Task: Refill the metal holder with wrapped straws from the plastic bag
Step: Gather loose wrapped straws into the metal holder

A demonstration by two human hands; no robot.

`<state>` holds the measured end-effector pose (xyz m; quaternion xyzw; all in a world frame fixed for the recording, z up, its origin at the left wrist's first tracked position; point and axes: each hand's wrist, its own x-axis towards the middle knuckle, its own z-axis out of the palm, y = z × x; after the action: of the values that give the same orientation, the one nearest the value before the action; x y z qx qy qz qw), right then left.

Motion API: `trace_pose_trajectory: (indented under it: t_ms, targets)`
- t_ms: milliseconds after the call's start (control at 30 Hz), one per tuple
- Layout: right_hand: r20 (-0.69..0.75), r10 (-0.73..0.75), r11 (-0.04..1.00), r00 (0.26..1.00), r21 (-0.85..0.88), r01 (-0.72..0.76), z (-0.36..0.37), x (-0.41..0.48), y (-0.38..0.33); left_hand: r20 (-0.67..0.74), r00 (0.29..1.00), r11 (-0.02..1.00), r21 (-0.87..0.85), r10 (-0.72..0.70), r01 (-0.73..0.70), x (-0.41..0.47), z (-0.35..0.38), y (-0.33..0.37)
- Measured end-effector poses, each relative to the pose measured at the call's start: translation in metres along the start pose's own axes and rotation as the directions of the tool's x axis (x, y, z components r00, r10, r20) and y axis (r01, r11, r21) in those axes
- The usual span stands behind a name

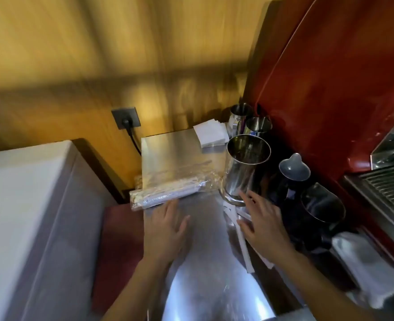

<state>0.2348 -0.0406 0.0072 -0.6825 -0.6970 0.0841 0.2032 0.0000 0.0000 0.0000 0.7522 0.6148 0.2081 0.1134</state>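
Observation:
A tall shiny metal holder stands on the steel counter, its mouth open and looking empty. Left of it lies a clear plastic bag packed with wrapped straws, crosswise on the counter. My left hand hovers flat just below the bag, fingers spread, holding nothing. My right hand is spread open beside the holder's base, over a few loose wrapped straws lying on the counter. The picture is motion-blurred.
Two smaller metal cups and a stack of white napkins sit behind the holder. Dark pitchers and a red espresso machine crowd the right. A white appliance stands left, and a wall socket with plug is behind.

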Motion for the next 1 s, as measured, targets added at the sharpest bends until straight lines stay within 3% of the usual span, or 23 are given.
trace_pose_trajectory:
  t_ms: [133, 267, 400, 600, 867, 1000]
  targets:
    - [0.101, 0.048, 0.997, 0.994, -0.061, -0.042, 0.021, -0.013, 0.004, 0.094, 0.996, 1.000, -0.019, 0.006, -0.005, -0.012, 0.011, -0.007]
    - [0.168, 0.080, 0.988, 0.983, -0.144, -0.056, 0.035, -0.020, 0.007, 0.083, 0.996, 0.999, 0.051, 0.012, -0.017, -0.025, 0.020, -0.012]
    - [0.064, 0.061, 0.982, 0.996, -0.181, -0.049, 0.040, -0.021, 0.006, 0.053, 0.998, 0.996, 0.083, 0.026, -0.031, -0.032, 0.025, -0.011]
    - [0.137, 0.122, 0.971, 0.983, -0.222, -0.089, 0.040, -0.010, 0.008, 0.070, 0.997, 0.996, 0.091, 0.014, -0.020, -0.033, 0.027, -0.011]
    - [0.212, 0.231, 0.972, 0.950, -0.015, -0.233, 0.030, 0.009, 0.005, 0.076, 0.997, 0.997, 0.083, 0.005, -0.011, -0.033, 0.027, -0.013]
    - [0.150, 0.227, 0.973, 0.962, -0.071, -0.218, 0.021, 0.017, 0.013, 0.074, 0.997, 0.997, 0.077, 0.009, -0.015, -0.032, 0.028, -0.014]
